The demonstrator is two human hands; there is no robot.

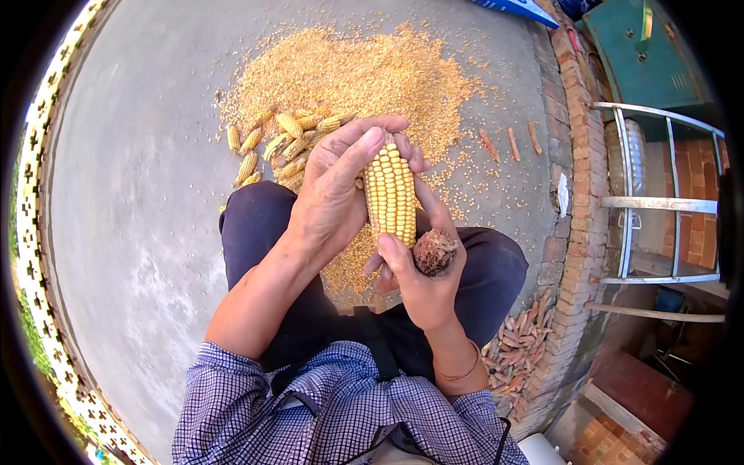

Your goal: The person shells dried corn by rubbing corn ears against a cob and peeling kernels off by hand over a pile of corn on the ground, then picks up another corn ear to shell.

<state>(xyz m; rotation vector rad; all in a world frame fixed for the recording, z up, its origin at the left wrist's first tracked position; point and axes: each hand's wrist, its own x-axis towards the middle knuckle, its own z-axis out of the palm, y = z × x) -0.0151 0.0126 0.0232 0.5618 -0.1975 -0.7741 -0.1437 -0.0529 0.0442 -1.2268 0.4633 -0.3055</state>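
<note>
An ear of corn [391, 190] with rows of yellow kernels is held upright between my two hands, above my lap. My left hand [329, 178] is closed around its upper left side, thumb at the tip. From below, my right hand [434, 291] grips the same ear, with the thumb pressed on its lower end. Tucked in the right palm is a bare reddish-brown corncob [435, 253], its rough end facing up. Beyond my left hand lie several unshelled ears of corn [291, 147], partly hidden by that hand and my knee.
A wide heap of loose kernels [349, 74] spreads over the concrete floor [147, 170]. Three bare cobs [513, 144] lie right of it. More stripped cobs [519, 345] are piled by a low brick edge [581, 232]. Past that stands a metal railing [659, 203].
</note>
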